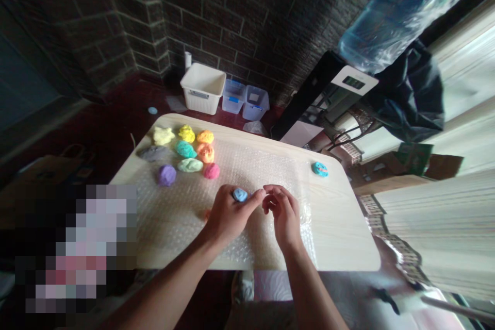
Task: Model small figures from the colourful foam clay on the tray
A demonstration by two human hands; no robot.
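My left hand (229, 212) is closed around a lump of light blue modelling clay (240, 195), which shows between thumb and fingers. Close beside it, my right hand (285, 212) has its fingers curled inward, their tips by my left thumb; whatever they may pinch is too small to make out. Both hands are above a sheet of bubble wrap (251, 157) on the table. Partly hidden behind my left wrist is a small orange piece (207, 214). Farther left lie several clay lumps, among them purple (167, 175), pink (211, 170), teal (186, 149) and grey (153, 153).
On the pale wooden table (340, 227), a turquoise clay piece with a reddish mark (320, 169) lies at the right. Beyond the far edge, a white basket (203, 98) and two clear bins (256, 103) stand on the floor. A cardboard box (402, 175) is to the right.
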